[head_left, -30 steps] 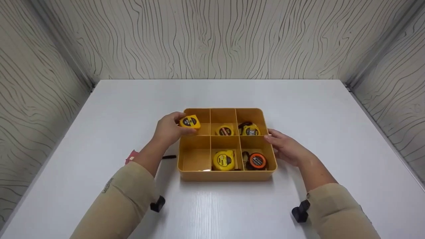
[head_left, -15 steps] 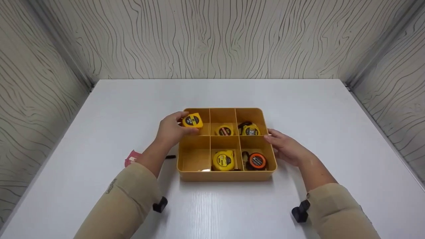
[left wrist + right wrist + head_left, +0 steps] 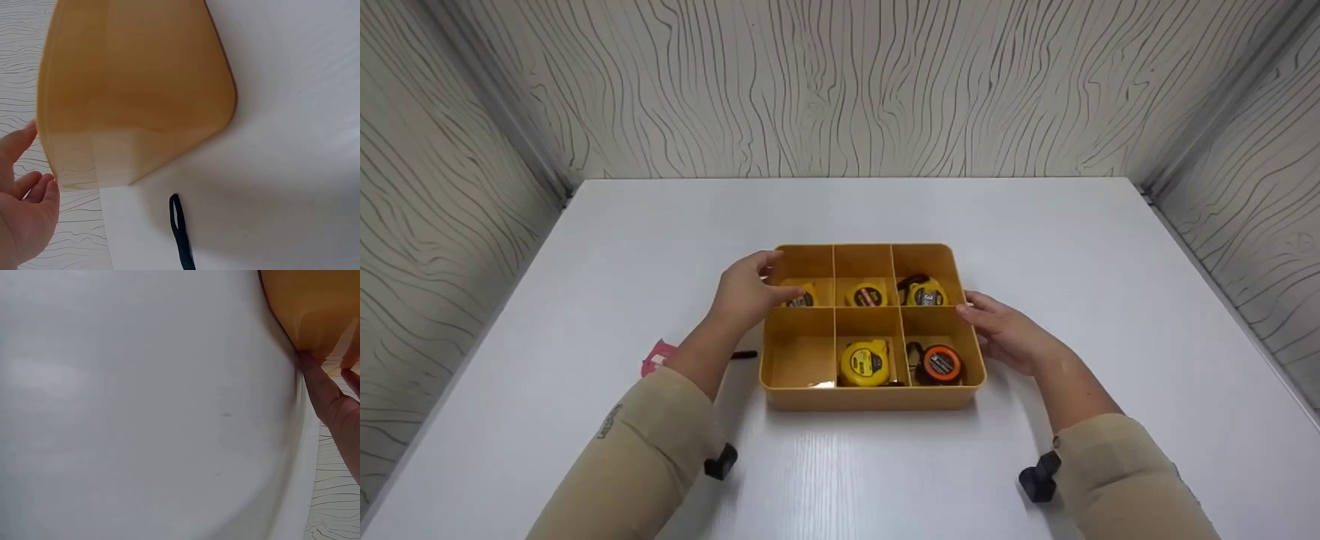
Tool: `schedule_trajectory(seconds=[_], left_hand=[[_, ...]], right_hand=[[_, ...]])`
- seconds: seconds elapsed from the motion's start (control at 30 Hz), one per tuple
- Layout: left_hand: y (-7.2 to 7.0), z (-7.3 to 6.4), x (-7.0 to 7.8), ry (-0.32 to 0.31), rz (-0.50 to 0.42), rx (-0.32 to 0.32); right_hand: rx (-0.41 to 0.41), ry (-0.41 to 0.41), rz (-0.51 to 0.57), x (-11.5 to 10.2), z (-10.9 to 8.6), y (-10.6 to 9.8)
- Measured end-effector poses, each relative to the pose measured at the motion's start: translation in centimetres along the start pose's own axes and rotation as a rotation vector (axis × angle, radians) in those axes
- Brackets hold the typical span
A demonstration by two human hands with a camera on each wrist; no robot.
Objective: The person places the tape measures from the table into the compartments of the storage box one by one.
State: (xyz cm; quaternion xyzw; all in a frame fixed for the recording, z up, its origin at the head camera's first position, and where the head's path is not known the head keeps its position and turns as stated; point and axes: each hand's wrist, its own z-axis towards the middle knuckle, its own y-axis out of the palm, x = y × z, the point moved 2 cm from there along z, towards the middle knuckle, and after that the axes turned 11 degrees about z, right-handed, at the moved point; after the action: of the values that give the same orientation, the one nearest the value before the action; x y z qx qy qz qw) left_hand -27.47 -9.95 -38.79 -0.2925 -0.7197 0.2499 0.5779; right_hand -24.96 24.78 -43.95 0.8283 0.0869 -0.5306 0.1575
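Observation:
A tan box point(image 3: 870, 399) with two rows of compartments sits on the white table. My left hand point(image 3: 746, 292) is at its back left corner, fingers and thumb apart, nothing between them. Below the thumb a yellow tape measure point(image 3: 808, 298) lies in the back left compartment, partly hidden. Against the right side of the box, my right hand point(image 3: 1001, 330) rests with its thumb at the rim; in the right wrist view a straight finger point(image 3: 320, 385) touches the wall low down. The left wrist view has the box's outer wall point(image 3: 140, 73) beside my left fingers.
Other compartments hold yellow tape measures point(image 3: 865, 363) and an orange-and-black one point(image 3: 941, 364); the front left compartment shows a bare floor point(image 3: 802, 360). A pink object point(image 3: 658, 358) and a black strap point(image 3: 744, 354) lie left of the box, near my left forearm.
My left hand moved slightly right with the yellow tape measure, then let it go; it dropped into the back left compartment. The right hand and box stay put.

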Motion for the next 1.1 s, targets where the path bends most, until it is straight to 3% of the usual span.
schedule_trajectory(seconds=[0.6, 0.83, 1.1], left_hand=[[-0.7, -0.2, 0.1, 0.036, -0.036, 0.004], [-2.2, -0.6, -0.2, 0.049, -0.051, -0.003], [-4.5, -1.2, -2.3, 0.020, -0.045, 0.009]], right_hand=[[-0.006, -0.007, -0.023, 0.0, 0.1, 0.0], [-0.007, -0.006, -0.032, 0.0, 0.1, 0.0], [0.010, 0.002, -0.035, -0.1, -0.1, 0.0]])
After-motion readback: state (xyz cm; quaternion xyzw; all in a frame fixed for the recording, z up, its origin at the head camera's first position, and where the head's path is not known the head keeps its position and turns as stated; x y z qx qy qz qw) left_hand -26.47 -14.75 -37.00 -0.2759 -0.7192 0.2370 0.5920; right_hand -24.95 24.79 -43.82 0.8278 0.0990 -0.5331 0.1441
